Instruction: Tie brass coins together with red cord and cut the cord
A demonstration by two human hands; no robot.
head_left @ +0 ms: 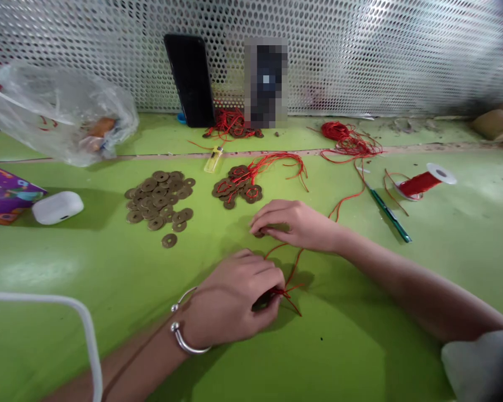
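Note:
My left hand (235,298) rests low on the green table (109,279), fingers pinched on a brass coin with red cord (291,273) running out of it. My right hand (295,223) lies just beyond, fingers flat and pressed down on a coin by its fingertips (260,233). The red cord trails between both hands. A loose pile of brass holed coins (159,201) sits to the left. A smaller heap of coins tied with red cord (238,187) lies straight ahead.
Red thread spool (423,181), green pen-like tool (389,215) and loose red cord (347,139) at right. Yellow lighter (213,160), dark phone (190,78) against the perforated wall. Plastic bag (62,117), white earbud case (57,206) and purple box (2,195) at left.

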